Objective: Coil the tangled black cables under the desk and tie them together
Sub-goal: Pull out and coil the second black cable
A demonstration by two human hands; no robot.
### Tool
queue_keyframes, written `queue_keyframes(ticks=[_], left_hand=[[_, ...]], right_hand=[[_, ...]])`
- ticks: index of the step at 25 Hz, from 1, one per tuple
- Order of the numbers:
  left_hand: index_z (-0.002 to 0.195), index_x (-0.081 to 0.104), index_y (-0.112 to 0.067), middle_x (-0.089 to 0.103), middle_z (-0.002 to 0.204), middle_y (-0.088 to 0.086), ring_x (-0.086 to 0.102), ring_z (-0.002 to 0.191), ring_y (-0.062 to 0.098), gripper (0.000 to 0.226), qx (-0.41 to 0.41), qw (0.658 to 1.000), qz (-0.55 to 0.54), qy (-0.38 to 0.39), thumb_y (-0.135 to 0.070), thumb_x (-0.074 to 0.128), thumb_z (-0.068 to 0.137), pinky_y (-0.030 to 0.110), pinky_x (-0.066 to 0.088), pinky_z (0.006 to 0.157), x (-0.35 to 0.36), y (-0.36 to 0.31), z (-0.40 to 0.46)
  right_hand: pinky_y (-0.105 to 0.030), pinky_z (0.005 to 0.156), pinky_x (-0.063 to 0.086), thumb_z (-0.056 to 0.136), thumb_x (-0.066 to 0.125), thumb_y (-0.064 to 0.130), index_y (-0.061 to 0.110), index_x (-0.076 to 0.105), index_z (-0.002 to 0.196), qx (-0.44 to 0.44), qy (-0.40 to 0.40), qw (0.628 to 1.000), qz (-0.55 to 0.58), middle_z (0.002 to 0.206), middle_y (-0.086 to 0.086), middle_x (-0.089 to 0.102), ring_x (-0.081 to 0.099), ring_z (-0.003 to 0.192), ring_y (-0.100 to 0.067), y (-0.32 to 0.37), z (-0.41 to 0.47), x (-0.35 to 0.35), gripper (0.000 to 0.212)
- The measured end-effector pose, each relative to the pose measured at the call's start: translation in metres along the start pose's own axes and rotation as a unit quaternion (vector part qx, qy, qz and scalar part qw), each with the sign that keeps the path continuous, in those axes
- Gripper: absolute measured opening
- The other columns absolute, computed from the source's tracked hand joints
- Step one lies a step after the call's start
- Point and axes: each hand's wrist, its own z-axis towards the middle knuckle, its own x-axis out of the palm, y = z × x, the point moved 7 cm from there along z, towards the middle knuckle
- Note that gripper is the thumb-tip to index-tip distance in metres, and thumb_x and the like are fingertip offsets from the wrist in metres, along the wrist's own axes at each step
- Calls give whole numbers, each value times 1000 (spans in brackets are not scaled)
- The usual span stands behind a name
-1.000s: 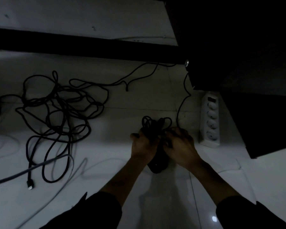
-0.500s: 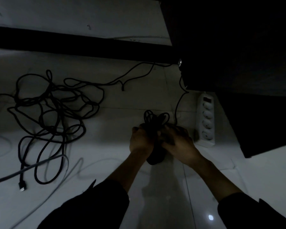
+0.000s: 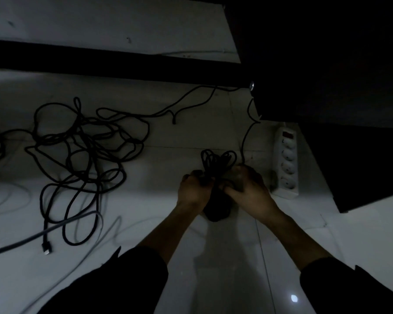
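Two hands, left hand (image 3: 194, 189) and right hand (image 3: 247, 191); one coiled bundle (image 3: 217, 162); one power strip (image 3: 286, 159); one grey cable (image 3: 55, 227); one black tangle (image 3: 82, 152), possibly several cables.

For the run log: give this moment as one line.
left hand: grips coil | right hand: grips coil | tangle: loose on floor | strip: right of hands

At the centre of the frame, the left hand (image 3: 194, 189) and the right hand (image 3: 247, 189) grip a coiled bundle of black cable (image 3: 217, 163), loops sticking up above the fingers (image 3: 233, 189). A loose tangle of black cables (image 3: 82, 152) sprawls on the pale tiled floor (image 3: 168, 159) at left. A white plastic power strip (image 3: 286, 159) lies at right, beside the dark desk panel (image 3: 349, 155).
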Motion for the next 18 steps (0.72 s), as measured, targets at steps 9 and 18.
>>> queue_keyframes(ticks=[9, 18], left_hand=[[133, 51, -11, 57, 131, 11, 54, 119, 24, 44, 5, 999, -46, -14, -25, 60, 93, 25, 44, 98, -44, 8, -19], [120, 64, -3, 63, 125, 14, 58, 115, 28, 29, 39, 988, 6, -149, -13, 55, 95, 23, 41, 90, -173, 49, -53]], right_hand=[[-38, 88, 52, 77, 59, 63, 27, 60, 115, 19, -67, 997, 17, 119, -1, 58, 56, 108, -20, 22, -17, -21, 53], [-44, 105, 38, 88, 59, 33, 7, 56, 126, -71, -43, 994, -68, 144, -14, 39, 35, 133, -37, 139, -31, 16, 46]])
